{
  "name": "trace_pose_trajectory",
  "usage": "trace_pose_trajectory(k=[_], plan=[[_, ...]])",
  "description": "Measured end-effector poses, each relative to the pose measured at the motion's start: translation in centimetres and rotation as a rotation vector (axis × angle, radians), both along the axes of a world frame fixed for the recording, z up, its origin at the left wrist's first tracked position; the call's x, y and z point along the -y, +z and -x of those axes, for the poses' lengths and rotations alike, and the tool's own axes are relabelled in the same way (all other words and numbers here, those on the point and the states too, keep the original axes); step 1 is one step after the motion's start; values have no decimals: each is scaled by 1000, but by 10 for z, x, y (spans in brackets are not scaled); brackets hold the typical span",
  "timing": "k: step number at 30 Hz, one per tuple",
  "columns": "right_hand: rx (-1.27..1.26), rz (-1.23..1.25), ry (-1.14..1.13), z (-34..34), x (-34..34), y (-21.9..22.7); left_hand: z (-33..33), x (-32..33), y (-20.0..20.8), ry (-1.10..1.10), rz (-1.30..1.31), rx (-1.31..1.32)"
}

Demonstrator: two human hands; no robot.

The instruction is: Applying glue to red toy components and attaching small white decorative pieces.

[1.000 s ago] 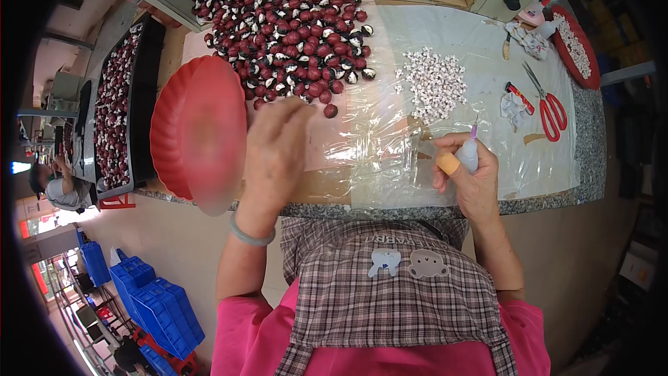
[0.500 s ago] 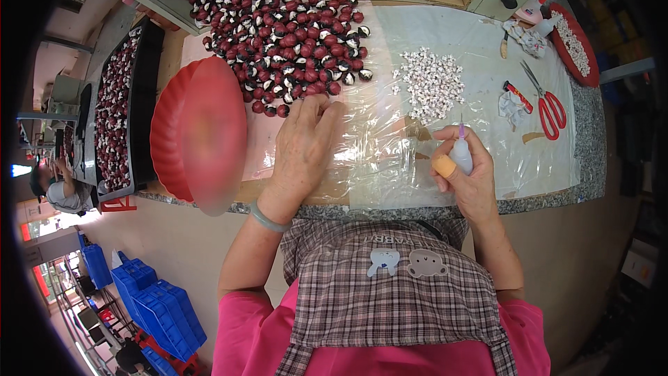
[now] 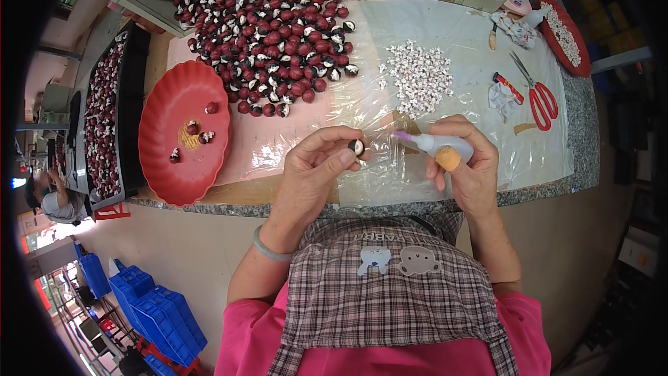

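Near the centre of the frame, the left hand [image 3: 313, 165] pinches a small dark ball [image 3: 357, 147] between its fingers; to its right, the right hand [image 3: 478, 167] has its fingers curled around a squeeze bottle [image 3: 454, 142] whose purple tip [image 3: 402, 136] points left. Dark red balls [image 3: 278, 45] are heaped on the worktop [image 3: 588, 125] at upper left, small white pieces [image 3: 417, 76] right of them.

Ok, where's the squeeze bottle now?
In the head view, right of centre, the squeeze bottle is in the right hand, its purple tip pointing toward the left hand.
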State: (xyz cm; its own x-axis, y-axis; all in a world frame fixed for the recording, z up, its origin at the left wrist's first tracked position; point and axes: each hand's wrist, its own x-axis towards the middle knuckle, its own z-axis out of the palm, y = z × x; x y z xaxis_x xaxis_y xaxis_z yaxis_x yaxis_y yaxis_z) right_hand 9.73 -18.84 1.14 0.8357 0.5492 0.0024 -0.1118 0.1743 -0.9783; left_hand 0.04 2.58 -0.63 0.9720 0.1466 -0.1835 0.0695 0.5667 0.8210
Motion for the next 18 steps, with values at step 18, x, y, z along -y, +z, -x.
trace_pose_trajectory(k=[18], plan=[[109, 41, -119, 11, 0, 22, -1, 9, 6, -65, 7, -32]])
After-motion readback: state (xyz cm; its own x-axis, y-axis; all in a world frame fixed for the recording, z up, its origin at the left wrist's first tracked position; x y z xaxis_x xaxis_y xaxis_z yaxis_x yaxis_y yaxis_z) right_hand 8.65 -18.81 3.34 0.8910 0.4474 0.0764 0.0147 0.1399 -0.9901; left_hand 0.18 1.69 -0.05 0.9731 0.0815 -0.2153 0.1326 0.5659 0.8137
